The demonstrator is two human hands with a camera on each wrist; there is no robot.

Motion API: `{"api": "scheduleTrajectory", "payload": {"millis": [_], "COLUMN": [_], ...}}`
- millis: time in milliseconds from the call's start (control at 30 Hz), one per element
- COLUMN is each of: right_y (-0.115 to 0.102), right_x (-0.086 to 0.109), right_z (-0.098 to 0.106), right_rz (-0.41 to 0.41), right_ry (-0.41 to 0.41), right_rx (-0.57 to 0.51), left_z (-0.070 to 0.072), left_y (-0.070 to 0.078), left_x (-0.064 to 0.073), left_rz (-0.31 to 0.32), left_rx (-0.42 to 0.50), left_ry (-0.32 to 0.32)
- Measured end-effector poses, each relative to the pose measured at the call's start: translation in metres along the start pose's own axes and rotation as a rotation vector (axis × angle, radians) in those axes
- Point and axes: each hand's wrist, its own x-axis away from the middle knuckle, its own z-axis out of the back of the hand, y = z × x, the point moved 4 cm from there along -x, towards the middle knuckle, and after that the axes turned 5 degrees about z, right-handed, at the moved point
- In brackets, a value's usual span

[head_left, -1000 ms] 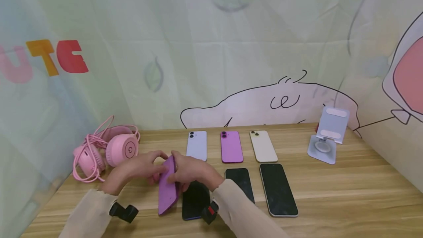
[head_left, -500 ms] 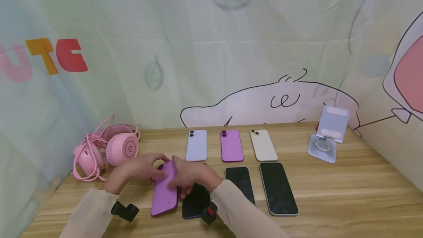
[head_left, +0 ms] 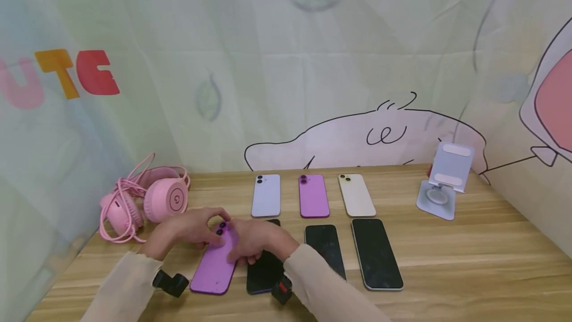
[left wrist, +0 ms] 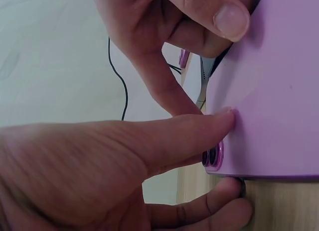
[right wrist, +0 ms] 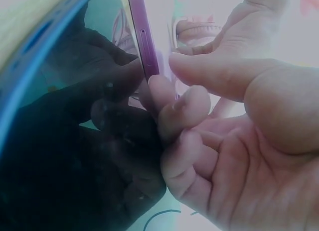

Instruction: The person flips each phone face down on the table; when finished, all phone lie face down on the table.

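A purple phone lies back side up and slightly slanted at the front left of the table, between both hands. My left hand pinches its upper left corner, the thumb on the back beside the camera lenses and the fingers at the edge. My right hand pinches the right long edge, thumb on the back and curled fingers along the side. Right under those fingers lies a phone with a dark screen, partly covered by the right hand, which its glass mirrors in the right wrist view.
Three phones lie back up in the rear row: pale blue, purple and cream. Two more, dark screens up, lie to the right. Pink headphones sit at the left, a light blue phone stand at the back right.
The purple phone has gone from tilted on its side to nearly flat, its back turned up. Its lower end has swung left and its camera lenses now show. Both hands stay on it.
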Motion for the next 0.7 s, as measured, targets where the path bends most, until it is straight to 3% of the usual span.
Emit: {"api": "scheduleTrajectory", "payload": {"millis": [267,533,700], "right_y": [-0.0014,-0.0023,-0.0014], "right_x": [0.0017,0.0038,0.0064], "right_z": [0.0006,0.0029,0.0049], "right_rz": [-0.025,0.009,0.013], "right_ry": [-0.008,-0.033,-0.034], "right_rx": [0.091,0.098,0.097], "left_z": [0.0002,0.003,0.0027], "left_y": [-0.0033,-0.0063,-0.0035], "left_x": [0.0011,0.0031,0.0026], "left_rz": [0.044,0.081,0.061], "left_rx": [-0.006,-0.029,-0.053], "left_ry": [0.023,0.028,0.035]}}
